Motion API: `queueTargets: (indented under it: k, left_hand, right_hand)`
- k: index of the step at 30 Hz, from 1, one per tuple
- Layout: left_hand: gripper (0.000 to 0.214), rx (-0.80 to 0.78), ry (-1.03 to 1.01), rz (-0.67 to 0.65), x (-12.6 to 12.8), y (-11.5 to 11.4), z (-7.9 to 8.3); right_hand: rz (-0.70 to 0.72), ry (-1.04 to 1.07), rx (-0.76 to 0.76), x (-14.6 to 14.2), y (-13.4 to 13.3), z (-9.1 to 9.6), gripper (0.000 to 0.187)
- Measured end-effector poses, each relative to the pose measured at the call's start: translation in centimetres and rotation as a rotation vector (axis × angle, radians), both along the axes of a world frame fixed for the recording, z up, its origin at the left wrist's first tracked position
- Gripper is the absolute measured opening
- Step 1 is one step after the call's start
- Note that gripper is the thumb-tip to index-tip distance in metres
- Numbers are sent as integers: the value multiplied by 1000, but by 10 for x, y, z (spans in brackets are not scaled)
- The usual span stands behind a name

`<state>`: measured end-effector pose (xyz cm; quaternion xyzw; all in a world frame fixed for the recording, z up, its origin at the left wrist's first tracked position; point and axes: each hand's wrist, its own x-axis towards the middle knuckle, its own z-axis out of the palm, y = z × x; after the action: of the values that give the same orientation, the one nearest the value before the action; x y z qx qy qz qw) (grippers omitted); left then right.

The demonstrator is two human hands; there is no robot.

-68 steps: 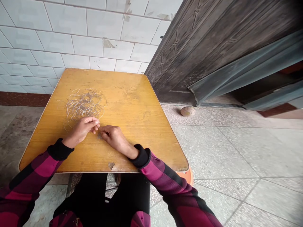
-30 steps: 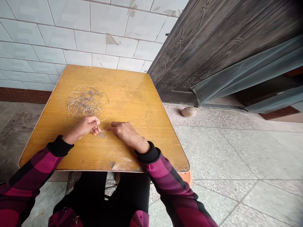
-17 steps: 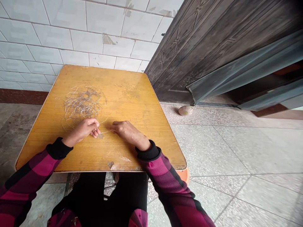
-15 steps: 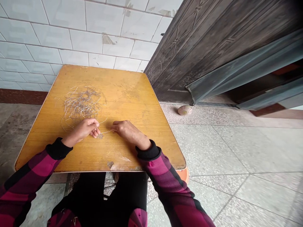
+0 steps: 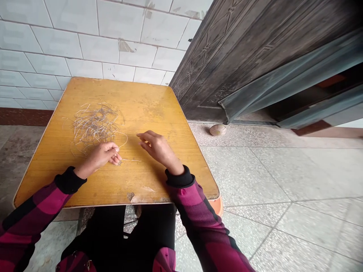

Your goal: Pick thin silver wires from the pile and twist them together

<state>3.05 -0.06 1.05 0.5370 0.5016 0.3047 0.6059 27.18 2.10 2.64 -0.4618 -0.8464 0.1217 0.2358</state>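
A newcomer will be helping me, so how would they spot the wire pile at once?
Find the yellow table by the white-tiled wall. On the table's left half, just beyond the left hand, lies the wire pile. Unlike the single strand to that hand's right, it is a loose tangle of many crossing pieces.

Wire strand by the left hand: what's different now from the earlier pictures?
The right hand has let go of the wire strand and moved forward, fingers parted. The left hand still pinches a curved wire; the wire pile stays beyond it.
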Motion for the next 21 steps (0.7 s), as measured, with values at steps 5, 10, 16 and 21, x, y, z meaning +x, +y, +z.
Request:
queueTargets:
  k: [5,10,16,21]
  left_hand:
    - [22,34,-3,-123,5,-5,-7]
    - [22,11,-15,-134,10,-7,-10]
    - [24,2,-8,-136,11,-6,-14]
    - [17,0,4,-116,11,-7,-12]
  right_hand:
    - [193,174,-31,-13,0,-13,47]
    - [246,150,-85,-17,0,-14,38]
    - [260,85,-98,-16,-1,-11,32]
    - [199,-17,-133,-12,5,-14,35]
